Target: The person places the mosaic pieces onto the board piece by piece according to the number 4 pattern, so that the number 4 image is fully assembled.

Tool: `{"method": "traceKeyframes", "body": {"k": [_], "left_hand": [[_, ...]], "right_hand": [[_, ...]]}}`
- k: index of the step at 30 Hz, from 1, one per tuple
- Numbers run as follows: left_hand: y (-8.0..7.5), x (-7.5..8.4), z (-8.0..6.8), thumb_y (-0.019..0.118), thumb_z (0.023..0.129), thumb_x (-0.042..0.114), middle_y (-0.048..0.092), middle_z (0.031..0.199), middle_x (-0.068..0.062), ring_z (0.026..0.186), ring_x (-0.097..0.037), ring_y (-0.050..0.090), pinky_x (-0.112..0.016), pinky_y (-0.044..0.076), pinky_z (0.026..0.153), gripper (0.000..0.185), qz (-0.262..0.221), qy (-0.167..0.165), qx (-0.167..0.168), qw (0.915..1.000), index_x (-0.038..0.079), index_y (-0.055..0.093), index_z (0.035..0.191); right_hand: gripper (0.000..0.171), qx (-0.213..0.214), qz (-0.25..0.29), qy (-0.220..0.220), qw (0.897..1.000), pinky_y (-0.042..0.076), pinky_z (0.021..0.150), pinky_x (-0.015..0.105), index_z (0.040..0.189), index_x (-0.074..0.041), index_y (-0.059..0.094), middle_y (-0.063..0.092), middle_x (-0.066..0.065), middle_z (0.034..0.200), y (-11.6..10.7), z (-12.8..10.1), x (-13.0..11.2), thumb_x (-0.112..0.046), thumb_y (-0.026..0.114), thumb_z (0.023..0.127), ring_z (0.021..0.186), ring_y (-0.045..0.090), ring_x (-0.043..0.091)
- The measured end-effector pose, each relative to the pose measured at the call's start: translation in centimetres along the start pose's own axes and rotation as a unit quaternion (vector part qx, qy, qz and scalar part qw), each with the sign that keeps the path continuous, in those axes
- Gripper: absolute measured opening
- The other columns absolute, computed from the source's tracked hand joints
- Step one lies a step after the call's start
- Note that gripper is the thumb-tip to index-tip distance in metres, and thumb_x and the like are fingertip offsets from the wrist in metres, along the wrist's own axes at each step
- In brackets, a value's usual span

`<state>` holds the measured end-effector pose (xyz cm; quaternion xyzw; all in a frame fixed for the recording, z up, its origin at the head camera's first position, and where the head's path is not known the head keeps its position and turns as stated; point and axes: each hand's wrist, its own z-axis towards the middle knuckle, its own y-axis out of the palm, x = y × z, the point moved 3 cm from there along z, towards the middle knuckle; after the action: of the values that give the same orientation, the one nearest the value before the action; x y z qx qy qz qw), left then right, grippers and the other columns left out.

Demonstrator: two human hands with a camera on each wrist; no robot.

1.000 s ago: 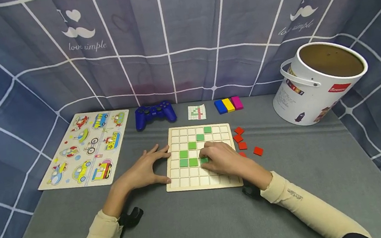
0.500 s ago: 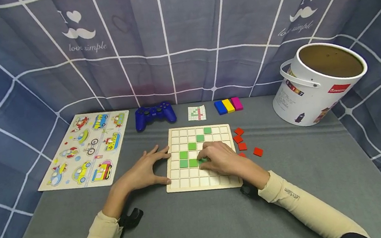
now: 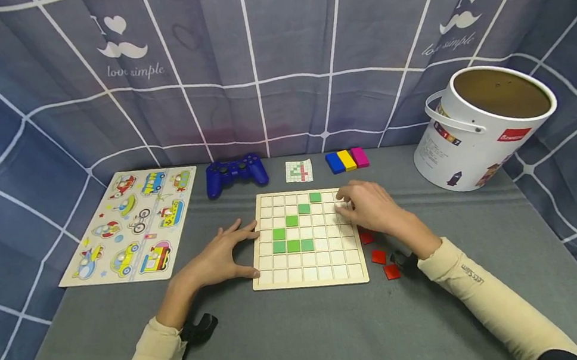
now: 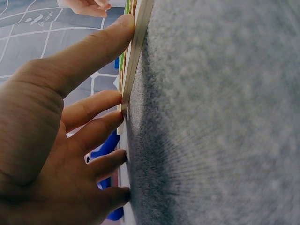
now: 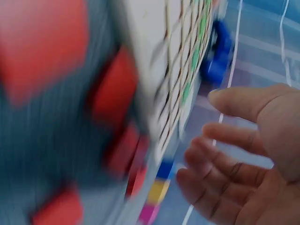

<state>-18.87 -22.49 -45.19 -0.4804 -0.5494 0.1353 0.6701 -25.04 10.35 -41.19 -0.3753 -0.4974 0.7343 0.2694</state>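
Note:
A wooden grid board (image 3: 311,273) lies on the grey cloth with several green tiles (image 3: 293,245) set in it, running in a diagonal and a short row. My left hand (image 3: 243,250) rests flat beside the board's left edge, fingers spread. In the left wrist view its thumb (image 4: 93,51) touches the board edge (image 4: 136,51). My right hand (image 3: 348,205) hovers over the board's upper right cells, fingers relaxed and holding nothing. The blurred right wrist view shows that hand (image 5: 234,154) with nothing in it. Red tiles (image 3: 378,256) lie loose by the board's right side, under my right wrist.
A vehicle puzzle board (image 3: 129,223) lies at the left. Along the back stand a blue game controller (image 3: 235,173), a small pattern card (image 3: 298,170) and blue, yellow and magenta blocks (image 3: 346,159). A white bucket (image 3: 482,126) stands at the right. Cloth walls surround the table.
My right hand has lifted off the green tile at the end of the short row and moved up and right to the board's upper right edge. The left hand has stayed put.

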Motion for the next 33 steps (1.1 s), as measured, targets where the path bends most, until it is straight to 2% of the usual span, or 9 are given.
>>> {"method": "traceKeyframes", "body": {"k": [2, 7, 9, 14, 21, 27, 33], "left_hand": [[0.0, 0.0, 0.0, 0.092, 0.07, 0.034, 0.03, 0.162, -0.002, 0.15, -0.037, 0.012, -0.064, 0.002, 0.117, 0.086, 0.0, 0.001, 0.0, 1.0, 0.01, 0.055, 0.144], [0.3, -0.1, -0.1, 0.091, 0.071, 0.036, 0.029, 0.162, -0.001, 0.151, -0.037, 0.012, -0.064, 0.001, 0.117, 0.086, -0.001, 0.001, -0.007, 1.0, 0.01, 0.054, 0.145], [0.3, -0.1, -0.1, 0.091, 0.071, 0.036, 0.029, 0.162, -0.001, 0.151, -0.037, 0.011, -0.064, 0.001, 0.117, 0.086, -0.003, -0.001, -0.009, 1.0, 0.01, 0.054, 0.145], [0.4, -0.1, -0.1, 0.092, 0.071, 0.035, 0.029, 0.162, -0.001, 0.151, -0.036, 0.011, -0.064, 0.001, 0.117, 0.086, -0.005, -0.004, -0.011, 0.9999, 0.011, 0.054, 0.145], [0.3, 0.0, 0.0, 0.092, 0.072, 0.034, 0.029, 0.162, -0.002, 0.151, -0.037, 0.011, -0.064, 0.001, 0.117, 0.086, -0.007, -0.003, -0.01, 0.9999, 0.01, 0.054, 0.145], [0.1, 0.0, 0.1, 0.092, 0.071, 0.035, 0.029, 0.162, -0.001, 0.151, -0.036, 0.011, -0.063, 0.001, 0.118, 0.087, -0.003, -0.005, -0.01, 0.9999, 0.011, 0.054, 0.145], [-0.1, -0.1, 0.1, 0.092, 0.071, 0.035, 0.03, 0.162, -0.001, 0.151, -0.036, 0.011, -0.063, 0.0, 0.118, 0.087, -0.003, -0.005, -0.005, 1.0, 0.011, 0.054, 0.145]], "right_hand": [[0.026, -0.006, -0.027, 0.036, 0.999, 0.055, 0.063, 0.044, 0.103, -0.002, 0.075, 0.068, 0.01, 0.09, -0.4, 0.1, 2.0, -0.022, 0.079, 0.086, 0.075, 0.064, 0.025], [0.028, -0.054, -0.044, 0.107, 0.992, 0.042, 0.054, 0.037, 0.078, -0.005, 0.066, 0.055, 0.004, 0.069, -0.2, 0.4, 5.7, -0.028, 0.08, 0.085, 0.062, 0.052, 0.022], [0.031, -0.066, -0.03, 0.128, 0.989, 0.036, 0.052, 0.035, 0.073, -0.008, 0.062, 0.051, 0.002, 0.065, 0.0, 0.3, 6.4, -0.03, 0.08, 0.084, 0.059, 0.048, 0.02], [0.025, -0.062, -0.01, 0.141, 0.988, 0.042, 0.053, 0.037, 0.077, -0.008, 0.067, 0.058, 0.001, 0.067, 0.2, 0.3, 6.8, -0.027, 0.083, 0.081, 0.061, 0.053, 0.022], [0.025, -0.035, 0.0, 0.1, 0.994, 0.05, 0.062, 0.044, 0.098, -0.005, 0.074, 0.064, 0.005, 0.081, 0.5, 0.5, 6.5, -0.021, 0.081, 0.081, 0.071, 0.058, 0.025], [0.027, -0.008, 0.03, 0.04, 0.999, 0.046, 0.058, 0.037, 0.106, -0.006, 0.075, 0.06, 0.007, 0.086, 1.0, 0.7, 4.8, -0.02, 0.08, 0.083, 0.071, 0.054, 0.021], [0.023, -0.007, 0.044, -0.012, 0.999, 0.044, 0.054, 0.031, 0.105, -0.007, 0.075, 0.057, 0.004, 0.083, 1.8, 1.4, 2.1, -0.017, 0.078, 0.085, 0.066, 0.052, 0.014]]}}
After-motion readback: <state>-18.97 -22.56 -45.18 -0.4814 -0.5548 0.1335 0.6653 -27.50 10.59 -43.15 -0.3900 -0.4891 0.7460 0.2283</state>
